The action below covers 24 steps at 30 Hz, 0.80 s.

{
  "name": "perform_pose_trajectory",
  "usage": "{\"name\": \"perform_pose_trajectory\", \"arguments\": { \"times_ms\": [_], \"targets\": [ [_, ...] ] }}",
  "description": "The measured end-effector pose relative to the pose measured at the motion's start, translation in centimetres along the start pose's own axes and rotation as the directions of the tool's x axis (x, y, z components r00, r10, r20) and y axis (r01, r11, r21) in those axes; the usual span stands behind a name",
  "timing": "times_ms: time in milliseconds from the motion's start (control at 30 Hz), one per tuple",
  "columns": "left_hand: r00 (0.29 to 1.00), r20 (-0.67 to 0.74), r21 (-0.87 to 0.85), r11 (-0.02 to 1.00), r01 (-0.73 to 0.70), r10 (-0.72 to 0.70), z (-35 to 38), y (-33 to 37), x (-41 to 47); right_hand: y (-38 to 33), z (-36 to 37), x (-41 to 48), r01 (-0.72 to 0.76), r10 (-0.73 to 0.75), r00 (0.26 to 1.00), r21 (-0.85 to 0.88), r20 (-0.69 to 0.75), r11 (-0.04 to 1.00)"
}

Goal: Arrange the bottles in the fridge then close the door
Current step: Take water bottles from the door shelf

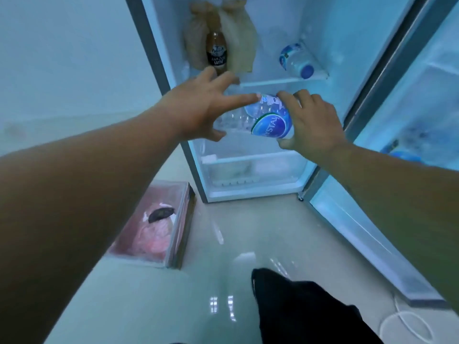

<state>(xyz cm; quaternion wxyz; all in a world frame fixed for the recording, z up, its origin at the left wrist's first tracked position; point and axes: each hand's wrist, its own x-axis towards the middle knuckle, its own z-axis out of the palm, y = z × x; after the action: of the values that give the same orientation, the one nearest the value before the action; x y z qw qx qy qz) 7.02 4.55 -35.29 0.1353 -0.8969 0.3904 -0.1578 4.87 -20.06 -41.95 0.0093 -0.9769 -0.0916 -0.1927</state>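
Observation:
The fridge (330,28) stands open in front of me. My right hand (308,122) grips a clear water bottle with a blue label (270,120), held on its side in front of the middle shelf. My left hand (201,108) is spread open just left of it, one fingertip touching the bottle's top end. A second clear bottle (229,121) lies on its side behind, partly hidden. On the upper shelf (268,81) a brown latte bottle (216,54) stands upright and a blue-capped water bottle (296,60) lies on its side.
The fridge door (397,150) hangs open at the right with items in its pockets. Pale bags (238,38) fill the upper shelf's back left. A pink box (154,224) sits on the shiny floor by the fridge's left corner. My dark trouser leg (303,311) is below.

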Motion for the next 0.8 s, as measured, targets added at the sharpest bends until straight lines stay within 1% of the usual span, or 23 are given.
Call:
{"name": "perform_pose_trajectory", "arguments": {
  "times_ms": [100,233,300,333,367,400,433,467,500,533,567,600,633,667,700,800],
  "targets": [
    [0.999,0.001,0.021,0.999,-0.047,0.047,-5.5,1.2,-2.4,-1.5,-4.5,-3.3,-0.038,0.038,0.999,0.036,-0.022,0.999],
    [0.997,0.022,0.059,0.996,-0.072,0.07,-9.9,3.7,-5.0,-2.9,-8.3,-8.0,-0.094,0.095,0.995,0.051,-0.022,0.994],
    [0.997,-0.038,0.107,0.992,-0.065,0.07,-11.9,4.8,-6.6,-3.6,-9.5,-10.0,-0.122,0.125,0.992,0.075,-0.034,0.99],
    [0.994,-0.097,0.139,0.989,-0.04,0.054,-13.0,5.4,-7.4,-3.8,-10.3,-11.0,-0.137,0.142,0.989,0.095,-0.045,0.986],
    [0.986,-0.168,0.14,0.99,0.026,-0.002,-13.7,6.2,-8.3,-4.1,-10.7,-12.0,-0.147,0.154,0.987,0.122,-0.047,0.981],
    [0.965,-0.243,0.102,0.987,0.127,-0.099,-14.2,6.9,-9.0,-4.3,-11.1,-12.9,-0.161,0.17,0.984,0.154,-0.05,0.975],
    [0.926,-0.307,0.004,0.972,0.234,-0.221,-14.6,7.8,-9.7,-4.4,-11.4,-13.7,-0.181,0.194,0.98,0.187,-0.053,0.966],
    [0.875,-0.341,-0.155,0.938,0.309,-0.344,-14.7,8.8,-10.2,-4.5,-11.7,-14.4,-0.203,0.22,0.974,0.216,-0.054,0.955],
    [0.825,-0.332,-0.354,0.871,0.341,-0.458,-15.0,9.9,-10.7,-4.5,-12.0,-15.0,-0.224,0.244,0.968,0.241,-0.057,0.944],
    [0.781,-0.267,-0.569,0.746,0.345,-0.565,-15.2,11.2,-10.9,-4.5,-12.2,-15.6,-0.238,0.262,0.964,0.268,-0.057,0.934],
    [0.746,-0.153,-0.74,0.575,0.348,-0.648,-15.6,12.4,-10.9,-4.4,-12.4,-16.1,-0.248,0.276,0.96,0.298,-0.053,0.922],
    [0.719,-0.024,-0.847,0.396,0.355,-0.695,-16.0,13.5,-10.7,-4.4,-12.5,-16.6,-0.261,0.293,0.955,0.335,-0.048,0.905],
    [0.701,0.088,-0.902,0.242,0.357,-0.708,-16.4,14.7,-10.4,-4.4,-12.6,-17.1,-0.275,0.312,0.949,0.373,-0.041,0.886],
    [0.682,0.169,-0.926,0.123,0.358,-0.712,-16.7,15.8,-9.7,-4.2,-12.7,-17.6,-0.292,0.335,0.942,0.412,-0.035,0.863],
    [0.662,0.225,-0.936,0.031,0.352,-0.715,-16.6,16.6,-9.1,-4.2,-12.6,-17.9,-0.311,0.36,0.933,0.455,-0.024,0.834],
    [0.631,0.293,-0.954,-0.178,0.241,-0.718,-16.3,18.8,-7.0,-3.9,-12.2,-18.9,-0.361,0.437,0.899,0.565,0.001,0.742]
  ]
}}
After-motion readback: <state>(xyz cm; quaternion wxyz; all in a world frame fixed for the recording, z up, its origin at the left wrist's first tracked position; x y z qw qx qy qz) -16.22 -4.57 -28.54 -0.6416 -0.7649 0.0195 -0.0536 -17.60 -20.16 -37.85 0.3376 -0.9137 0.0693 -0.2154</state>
